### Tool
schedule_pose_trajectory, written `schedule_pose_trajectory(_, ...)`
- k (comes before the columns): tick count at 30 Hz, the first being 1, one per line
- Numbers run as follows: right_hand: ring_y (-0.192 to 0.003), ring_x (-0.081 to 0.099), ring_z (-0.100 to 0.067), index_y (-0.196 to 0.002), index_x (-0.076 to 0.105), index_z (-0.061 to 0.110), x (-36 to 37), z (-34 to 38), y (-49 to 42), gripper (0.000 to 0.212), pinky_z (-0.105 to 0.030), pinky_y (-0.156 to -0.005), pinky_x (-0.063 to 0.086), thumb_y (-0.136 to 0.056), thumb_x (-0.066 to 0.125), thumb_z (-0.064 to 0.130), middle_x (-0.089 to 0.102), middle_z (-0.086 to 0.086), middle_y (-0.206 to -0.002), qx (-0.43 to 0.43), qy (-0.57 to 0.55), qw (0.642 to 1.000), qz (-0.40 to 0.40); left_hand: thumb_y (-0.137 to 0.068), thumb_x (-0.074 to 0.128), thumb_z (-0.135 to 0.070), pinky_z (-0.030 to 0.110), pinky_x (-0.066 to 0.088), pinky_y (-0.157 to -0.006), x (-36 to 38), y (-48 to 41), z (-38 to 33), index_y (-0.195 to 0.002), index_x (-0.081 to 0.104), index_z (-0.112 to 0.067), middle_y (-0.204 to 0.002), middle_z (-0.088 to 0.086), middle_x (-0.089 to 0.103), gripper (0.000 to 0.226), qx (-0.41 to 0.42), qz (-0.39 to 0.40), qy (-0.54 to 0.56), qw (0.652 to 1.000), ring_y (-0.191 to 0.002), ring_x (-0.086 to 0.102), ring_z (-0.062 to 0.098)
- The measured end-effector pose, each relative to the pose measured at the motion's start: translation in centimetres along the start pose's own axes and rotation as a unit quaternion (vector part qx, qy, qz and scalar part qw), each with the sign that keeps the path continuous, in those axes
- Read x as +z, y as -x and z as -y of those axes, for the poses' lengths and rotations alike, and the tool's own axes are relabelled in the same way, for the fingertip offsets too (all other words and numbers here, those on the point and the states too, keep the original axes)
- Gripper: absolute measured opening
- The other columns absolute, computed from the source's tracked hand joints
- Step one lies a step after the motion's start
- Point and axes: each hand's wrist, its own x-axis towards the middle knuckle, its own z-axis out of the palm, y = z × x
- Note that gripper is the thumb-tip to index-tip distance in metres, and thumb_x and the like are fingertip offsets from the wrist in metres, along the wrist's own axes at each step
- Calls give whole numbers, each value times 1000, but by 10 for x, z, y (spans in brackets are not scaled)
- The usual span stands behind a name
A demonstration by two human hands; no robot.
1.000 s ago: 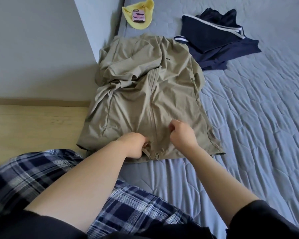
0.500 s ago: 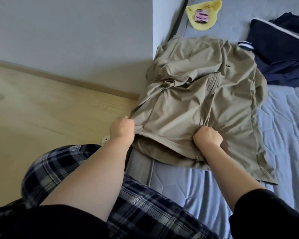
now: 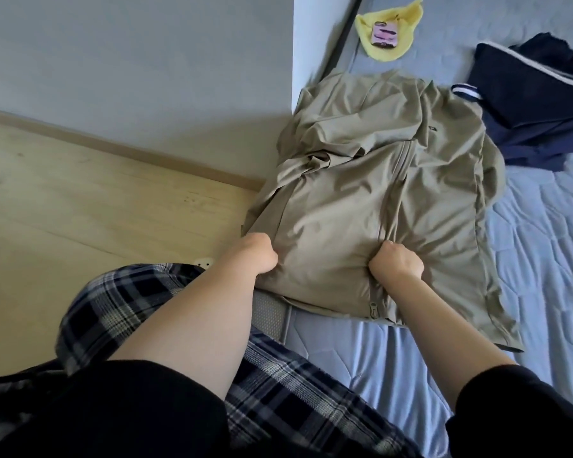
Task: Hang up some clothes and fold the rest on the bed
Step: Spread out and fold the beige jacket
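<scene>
Firmly curled, the left hand [image 3: 259, 253] grips a bunch of fabric at the left side of the khaki zip jacket [image 3: 344, 206], and the right hand [image 3: 396, 263] clutches a fistful beside the zipper [image 3: 373, 307] near the hem. The cloth between the two fists puckers into creases. The jacket lies front-up at the corner of the bed [image 3: 543, 259], its left edge hanging over the side by the wall [image 3: 146, 61], on a blue-grey quilted cover. Beyond its collar a yellow cloth [image 3: 407, 18] carries a pink phone [image 3: 385, 35]. A navy garment with white trim [image 3: 526, 107] lies crumpled to the right, just touching the jacket's shoulder. Plaid trousers [image 3: 129, 309] and the wooden floor [image 3: 80, 209] fill the lower left.
</scene>
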Motion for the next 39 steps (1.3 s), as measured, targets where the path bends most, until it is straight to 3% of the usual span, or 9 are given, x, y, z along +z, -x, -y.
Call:
schedule_pose_trajectory(6,-88,53,-30,-102,51,9,-9,-3,4,17,-32,-70,37,-85,45,11,56,-11,-113,-73,-166,982,-47,-91,46,-28,32,42,-76,0,-14,-17,-105,55,-14,-114,10,59,22,24,-66,94,993,-104,55,32)
schedule_pose_trajectory(12,-116,42,-34,-121,52,3,-18,9,-9,37,-37,-98,35,-84,52,9,46,-17,-124,-90,-210,969,-93,-91,52,-31,36,42,-85,-17,-32,-51,-120,52,-9,-124,12,55,36,-33,-106,229,967,-115,52,33)
schedule_pose_trajectory(16,-128,32,-38,-131,45,2,-34,20,-32,52,-38,-109,22,-81,56,11,38,-21,-138,-98,-191,960,-179,-88,53,-23,39,38,-95,-24,-45,-85,-132,44,-14,-134,8,42,46,98,-195,127,968,-124,37,28)
schedule_pose_trajectory(19,-140,20,-35,-142,33,4,-49,19,-69,59,-43,-115,12,-88,51,20,25,-20,-151,-59,-188,954,-226,-89,51,-18,34,33,-100,-28,-63,-105,-135,45,-15,-141,4,39,46,177,-182,122,959,-128,33,24)
schedule_pose_trajectory(25,-145,11,-28,-151,9,16,-43,10,-141,87,-55,-114,14,-88,40,66,12,-8,-158,46,-134,989,38,-90,51,-17,33,26,-112,-49,-101,-137,-148,29,-19,-152,4,30,62,248,-114,222,936,-139,28,25)
schedule_pose_trajectory(29,-140,20,-36,-148,19,10,-42,4,-159,89,-42,-114,16,-85,47,66,24,-20,-150,20,-103,993,61,-89,52,-12,15,14,-109,-88,-126,-146,-151,20,-20,-155,-3,26,70,230,-103,430,867,-142,22,13)
schedule_pose_trajectory(33,-128,43,-36,-134,43,3,-78,-5,-163,63,-35,-101,37,-91,50,48,47,-21,-135,6,-110,987,119,-88,46,-1,19,32,-104,-98,-135,-143,-128,58,-16,-131,0,57,45,210,-153,457,851,-125,49,14)
schedule_pose_trajectory(36,-93,59,-33,-99,58,6,-112,3,-158,24,-32,-69,40,-89,49,26,64,-15,-101,-2,-119,991,-54,-84,47,3,29,47,-80,-88,-132,-137,-92,72,-10,-93,4,71,29,133,-244,467,839,-94,63,23)
schedule_pose_trajectory(39,-83,57,-29,-102,53,12,-130,38,-152,18,-33,-65,41,-86,54,20,61,-7,-89,-71,-203,942,-256,-77,57,-2,34,37,-66,-85,-137,-132,-80,68,-4,-84,11,63,12,103,-360,369,851,-87,54,35)
